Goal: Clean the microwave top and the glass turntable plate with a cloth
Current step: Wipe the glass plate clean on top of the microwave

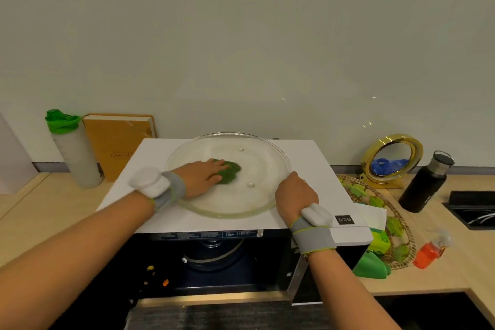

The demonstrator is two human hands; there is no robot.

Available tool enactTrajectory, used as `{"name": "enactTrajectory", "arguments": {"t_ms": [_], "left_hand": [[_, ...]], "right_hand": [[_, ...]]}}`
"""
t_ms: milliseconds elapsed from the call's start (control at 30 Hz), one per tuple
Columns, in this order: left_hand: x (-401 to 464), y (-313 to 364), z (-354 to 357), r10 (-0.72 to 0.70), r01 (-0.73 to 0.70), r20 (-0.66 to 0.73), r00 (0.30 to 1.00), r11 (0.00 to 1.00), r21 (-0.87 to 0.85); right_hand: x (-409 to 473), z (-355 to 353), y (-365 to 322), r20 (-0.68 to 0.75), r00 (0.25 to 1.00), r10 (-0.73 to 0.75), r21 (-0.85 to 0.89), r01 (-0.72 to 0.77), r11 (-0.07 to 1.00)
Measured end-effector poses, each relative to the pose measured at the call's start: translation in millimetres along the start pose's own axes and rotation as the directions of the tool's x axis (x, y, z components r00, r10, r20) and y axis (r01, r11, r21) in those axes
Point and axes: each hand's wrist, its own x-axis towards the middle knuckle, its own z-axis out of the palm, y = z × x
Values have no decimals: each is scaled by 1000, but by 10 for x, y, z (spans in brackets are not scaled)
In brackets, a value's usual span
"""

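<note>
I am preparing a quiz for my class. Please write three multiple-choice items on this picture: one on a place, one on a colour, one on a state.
1. Where does the glass plate lie?
A. inside the microwave
B. on the microwave top
C. on the wooden counter

2. What colour is the cloth?
A. green
B. blue
C. white

3. How is the microwave door?
A. shut
B. removed
C. open

Answers:
1 B, the plate rests on the white top.
2 A, the green cloth is under the left hand, while the right hand grips the rim.
3 C, the dark cavity shows.
</note>
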Motion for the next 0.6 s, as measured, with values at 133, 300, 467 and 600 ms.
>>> {"name": "enactTrajectory", "arguments": {"t_ms": [133, 300, 467, 600], "left_hand": [[163, 645, 115, 203, -202, 7, 979, 977, -63], [-199, 539, 214, 311, -305, 49, 949, 947, -99], [-248, 113, 131, 32, -32, -2, 999, 996, -84], [-43, 480, 27, -47, 46, -52, 998, 998, -38]], "right_hand": [[6, -14, 4, 13, 1000, 2, -6, -2, 1000], [21, 22, 12, -7, 1000, 6, -15, -6, 1000], [11, 39, 3, -18, 1000, 5, -30, -6, 1000], [32, 42, -1, -15, 1000, 22, -10, -22, 1000]]}}
